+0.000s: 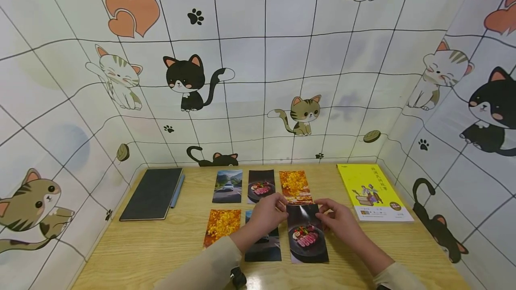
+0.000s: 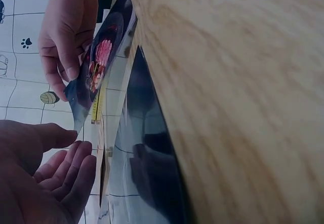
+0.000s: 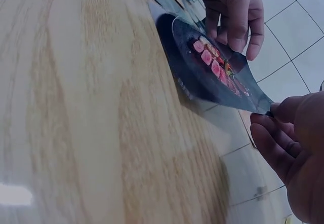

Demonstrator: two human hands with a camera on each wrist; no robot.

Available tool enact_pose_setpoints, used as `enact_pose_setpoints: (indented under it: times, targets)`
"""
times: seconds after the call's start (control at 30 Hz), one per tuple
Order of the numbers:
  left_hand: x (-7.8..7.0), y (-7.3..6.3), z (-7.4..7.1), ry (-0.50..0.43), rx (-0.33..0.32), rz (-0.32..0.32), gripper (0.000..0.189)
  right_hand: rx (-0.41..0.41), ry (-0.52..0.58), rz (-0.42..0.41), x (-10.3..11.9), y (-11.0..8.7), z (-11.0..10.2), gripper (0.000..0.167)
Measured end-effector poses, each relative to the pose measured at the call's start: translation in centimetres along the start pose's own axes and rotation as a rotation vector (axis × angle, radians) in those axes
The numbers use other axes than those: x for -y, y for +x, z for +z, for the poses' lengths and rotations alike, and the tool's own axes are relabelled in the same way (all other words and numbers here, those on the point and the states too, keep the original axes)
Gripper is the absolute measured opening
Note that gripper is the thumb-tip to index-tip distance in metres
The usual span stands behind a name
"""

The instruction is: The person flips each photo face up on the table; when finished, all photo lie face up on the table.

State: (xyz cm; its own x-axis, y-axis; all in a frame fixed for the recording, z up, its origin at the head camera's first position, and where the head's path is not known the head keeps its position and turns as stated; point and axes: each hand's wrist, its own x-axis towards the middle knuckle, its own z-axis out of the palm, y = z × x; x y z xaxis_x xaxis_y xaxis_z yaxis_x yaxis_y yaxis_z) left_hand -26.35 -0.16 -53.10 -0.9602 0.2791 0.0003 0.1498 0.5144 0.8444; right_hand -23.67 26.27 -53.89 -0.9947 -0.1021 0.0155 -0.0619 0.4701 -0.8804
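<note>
A photo card of sliced meat on a dark plate [image 1: 308, 247] is held by its upper corners, its far end raised off the table. At its left corner is my left hand [image 1: 266, 216], thumb and fingertips pinching the edge. My right hand [image 1: 340, 220] pinches the opposite corner, thumb on top in the right wrist view. Under my left wrist lies a car-on-a-road card [image 1: 268, 249], partly covered. Left of it is a yellow autumn-leaves card [image 1: 221, 225], its lower part hidden by my sleeve.
Behind, in a row, lie another car card [image 1: 227, 187], another meat-plate card [image 1: 260, 182] and another autumn-leaves card [image 1: 295, 185]. A black notebook [image 1: 153, 194] with a blue pen [image 1: 177, 191] is on the left. On the right lies a yellow book [image 1: 372, 187]. Cat-print cloth walls surround the wooden table [image 1: 133, 254].
</note>
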Motion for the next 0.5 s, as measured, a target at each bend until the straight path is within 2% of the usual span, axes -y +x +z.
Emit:
enact_pose_setpoints:
  times: [0.13, 0.3, 0.5]
  targets:
    - [0.0, 0.4, 0.1, 0.043, 0.021, -0.020, 0.023, 0.008, -0.026, -0.007, -0.3, 0.1, 0.2, 0.038]
    - [0.0, 0.8, 0.2, 0.105, 0.040, -0.008, 0.023, 0.011, -0.054, -0.012, -0.9, 0.6, 0.3, 0.039]
    - [-0.1, 1.2, 0.3, 0.188, 0.055, -0.031, 0.022, 0.027, -0.153, -0.041, -1.2, 0.9, 0.3, 0.038]
